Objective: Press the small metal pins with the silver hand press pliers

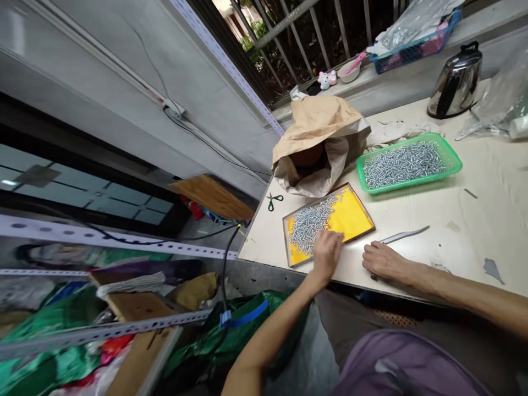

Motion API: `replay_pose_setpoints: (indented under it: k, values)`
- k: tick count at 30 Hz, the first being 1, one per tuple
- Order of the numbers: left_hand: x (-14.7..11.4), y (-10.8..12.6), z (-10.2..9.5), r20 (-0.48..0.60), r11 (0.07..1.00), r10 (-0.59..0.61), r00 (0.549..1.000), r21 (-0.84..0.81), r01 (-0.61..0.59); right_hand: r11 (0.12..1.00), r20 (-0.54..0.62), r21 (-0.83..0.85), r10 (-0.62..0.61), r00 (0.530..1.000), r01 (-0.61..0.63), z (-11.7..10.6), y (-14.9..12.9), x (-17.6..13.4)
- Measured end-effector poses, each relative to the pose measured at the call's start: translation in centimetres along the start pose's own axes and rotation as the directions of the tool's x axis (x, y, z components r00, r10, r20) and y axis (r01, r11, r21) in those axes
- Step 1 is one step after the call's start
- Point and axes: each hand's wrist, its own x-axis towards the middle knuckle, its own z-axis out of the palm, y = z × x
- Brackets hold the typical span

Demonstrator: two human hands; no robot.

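Observation:
My left hand (328, 253) is over the near edge of a shallow framed tray (359, 235) with a yellow bottom. Its fingers are curled down at the edge of a heap of small silvery metal pins or screws (307, 225), and their tips are hidden. My right hand (381, 260) rests on the table close to the front edge, fingers bent inward; whatever they may hold is hidden. Just beyond its knuckles lies a thin grey blade-like strip (406, 234). A small dark piece (373, 278) shows under that hand.
A green basket (412, 185) full of similar metal pieces stands behind the tray. Left of it is an open brown paper sack (317, 121). Green-handled scissors (274, 201) lie at the table's left edge. A steel kettle (456, 82) stands at the back right.

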Motion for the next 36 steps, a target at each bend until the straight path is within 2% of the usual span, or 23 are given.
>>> replay_pose_setpoints:
  k: [2, 5, 7, 10, 12, 14, 16, 19, 21, 24, 26, 27, 29, 31, 34, 36]
  values:
    - [3.6, -2.2, -1.2, -0.017, 0.983, -0.114, 0.993, 0.145, 0.115, 0.999, -0.048, -0.030, 0.013, 0.999, -0.014, -1.5, 0.5, 0.5]
    - [7.0, -4.0, -1.1, 0.099, 0.935, -0.203, 0.974, 0.315, 0.163, 0.989, -0.163, -0.048, 0.129, 0.978, -0.138, -5.3, 2.6, 1.6]
    - [7.8, -4.5, -0.5, 0.173, 0.903, -0.232, 0.957, 0.403, 0.146, 0.959, -0.269, -0.060, 0.250, 0.930, -0.276, -8.1, 4.9, 2.6]
    - [7.9, -4.8, 0.3, 0.246, 0.881, -0.192, 0.950, 0.469, 0.057, 0.886, -0.296, -0.087, 0.414, 0.861, -0.456, -11.4, 8.5, 3.5]
    - [7.8, -4.8, 0.6, 0.307, 0.871, -0.141, 0.941, 0.491, -0.030, 0.853, -0.295, -0.071, 0.478, 0.828, -0.517, -12.3, 9.7, 3.4]
    - [7.9, -4.7, 0.9, 0.373, 0.853, -0.100, 0.923, 0.509, -0.113, 0.859, -0.270, -0.037, 0.483, 0.833, -0.510, -11.9, 9.5, 2.7]
    - [8.2, -4.6, 1.0, 0.420, 0.842, -0.075, 0.904, 0.513, -0.168, 0.892, -0.223, 0.004, 0.441, 0.869, -0.452, -10.7, 8.1, 1.3]
    - [9.0, -4.3, 0.7, 0.443, 0.849, -0.117, 0.889, 0.508, -0.142, 0.924, -0.160, 0.067, 0.383, 0.910, -0.377, -8.6, 5.1, -1.3]
    - [9.4, -4.2, 0.2, 0.441, 0.868, -0.137, 0.887, 0.485, -0.107, 0.924, -0.137, 0.103, 0.380, 0.915, -0.369, -7.7, 3.3, -3.1]
    - [9.5, -3.9, -0.9, 0.359, 0.934, -0.132, 0.924, 0.357, -0.005, 0.903, -0.132, 0.167, 0.419, 0.899, -0.396, -7.0, 1.7, -5.6]
    - [9.0, -3.3, -1.4, 0.263, 0.974, -0.199, 0.944, 0.158, 0.161, 0.876, -0.130, 0.207, 0.465, 0.876, -0.435, -6.7, 1.2, -7.0]
    - [8.6, -2.8, -1.5, 0.240, 0.966, -0.255, 0.937, 0.019, 0.258, 0.863, -0.123, 0.219, 0.488, 0.864, -0.456, -6.5, 1.0, -7.7]
    - [7.3, -1.5, -1.3, 0.304, 0.859, -0.352, 0.885, -0.270, 0.435, 0.844, -0.101, 0.223, 0.517, 0.850, -0.487, -5.9, 0.6, -8.8]
    - [5.6, 0.2, -0.7, 0.466, 0.675, -0.364, 0.806, -0.465, 0.573, 0.839, -0.068, 0.203, 0.526, 0.848, -0.505, -5.1, 0.1, -9.7]
    - [3.1, 2.6, 0.5, 0.671, 0.444, -0.295, 0.680, -0.534, 0.719, 0.841, -0.026, 0.123, 0.533, 0.846, -0.527, -4.1, -0.9, -10.5]
    - [1.8, 3.7, 1.2, 0.738, 0.376, -0.273, 0.617, -0.508, 0.775, 0.842, -0.007, 0.065, 0.538, 0.843, -0.536, -3.7, -1.5, -10.7]
